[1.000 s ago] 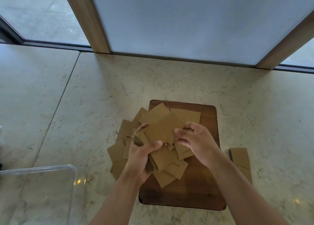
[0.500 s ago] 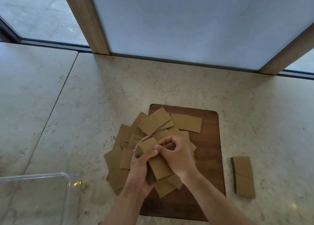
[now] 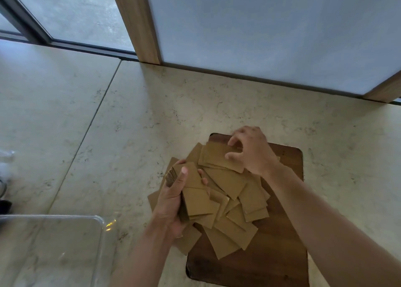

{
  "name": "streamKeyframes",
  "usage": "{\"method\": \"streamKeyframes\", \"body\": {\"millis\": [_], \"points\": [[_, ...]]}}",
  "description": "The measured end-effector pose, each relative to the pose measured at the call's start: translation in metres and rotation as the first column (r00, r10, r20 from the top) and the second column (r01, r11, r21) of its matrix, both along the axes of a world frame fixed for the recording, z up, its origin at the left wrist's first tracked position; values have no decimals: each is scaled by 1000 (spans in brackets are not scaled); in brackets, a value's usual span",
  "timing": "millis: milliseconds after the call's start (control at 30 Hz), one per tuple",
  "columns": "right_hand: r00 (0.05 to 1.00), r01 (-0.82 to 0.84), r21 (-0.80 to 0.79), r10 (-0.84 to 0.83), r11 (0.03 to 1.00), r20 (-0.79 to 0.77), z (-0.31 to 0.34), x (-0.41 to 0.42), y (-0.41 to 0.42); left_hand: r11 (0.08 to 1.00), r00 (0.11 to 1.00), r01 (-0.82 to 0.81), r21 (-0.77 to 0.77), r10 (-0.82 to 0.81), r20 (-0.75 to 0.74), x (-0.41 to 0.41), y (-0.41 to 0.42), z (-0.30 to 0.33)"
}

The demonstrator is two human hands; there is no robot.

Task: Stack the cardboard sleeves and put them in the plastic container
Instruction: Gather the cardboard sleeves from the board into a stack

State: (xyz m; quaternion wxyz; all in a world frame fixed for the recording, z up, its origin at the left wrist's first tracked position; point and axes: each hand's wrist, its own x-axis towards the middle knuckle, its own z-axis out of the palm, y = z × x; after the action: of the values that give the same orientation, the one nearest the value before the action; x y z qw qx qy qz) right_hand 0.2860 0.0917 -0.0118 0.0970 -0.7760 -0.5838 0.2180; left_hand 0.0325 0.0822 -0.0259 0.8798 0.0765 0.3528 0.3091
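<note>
Several flat brown cardboard sleeves (image 3: 233, 226) lie scattered in a loose pile on a dark wooden board (image 3: 271, 263). My left hand (image 3: 171, 202) grips a stack of sleeves (image 3: 195, 193) held on edge at the pile's left side. My right hand (image 3: 249, 150) reaches over the far end of the pile, fingers spread and pressing down on the top sleeve (image 3: 217, 156). The clear plastic container (image 3: 95, 219) stands at the lower left, apart from both hands.
The board rests on a pale marble floor (image 3: 108, 135). A frosted glass panel (image 3: 260, 26) with wooden frame posts (image 3: 138, 22) runs along the far side. The container's rim sits close to my left forearm.
My right hand left the stack and moved to the far end of the pile, onto a loose sleeve. My left hand keeps the stack. The view shifted right.
</note>
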Motion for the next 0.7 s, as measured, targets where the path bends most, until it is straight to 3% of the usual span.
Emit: {"method": "streamKeyframes", "body": {"millis": [67, 133, 267, 367, 400, 500, 600, 700], "points": [[980, 160, 66, -150, 985, -134, 6, 7, -16, 999, 999, -34, 20, 35, -41, 6, 3, 4], [895, 307, 7, -286, 952, -342, 12, 5, -32, 997, 994, -54, 46, 58, -96, 13, 5, 7], [611, 492, -87, -415, 866, -674, 19, -25, -53, 989, 970, -13, 144, 48, -239, 30, 4, 12], [386, 502, -202, -426, 841, -818, 21, -53, -57, 983, 948, 10, 185, 49, -313, 36, 2, 14], [402, 467, -225, -432, 855, -807, 20, -61, -57, 983, 948, 19, 183, 40, -316, 34, 3, 14], [567, 364, -220, -403, 905, -718, 12, -79, -58, 988, 951, 60, 142, -14, -307, 21, 3, 8], [680, 217, -185, -284, 959, -676, 9, -76, -54, 986, 956, 122, 117, -85, -281, 6, 1, 0], [829, 173, -79, -188, 982, -527, 1, -60, -42, 998, 992, -10, 67, 18, -129, -3, 2, -9]]}}
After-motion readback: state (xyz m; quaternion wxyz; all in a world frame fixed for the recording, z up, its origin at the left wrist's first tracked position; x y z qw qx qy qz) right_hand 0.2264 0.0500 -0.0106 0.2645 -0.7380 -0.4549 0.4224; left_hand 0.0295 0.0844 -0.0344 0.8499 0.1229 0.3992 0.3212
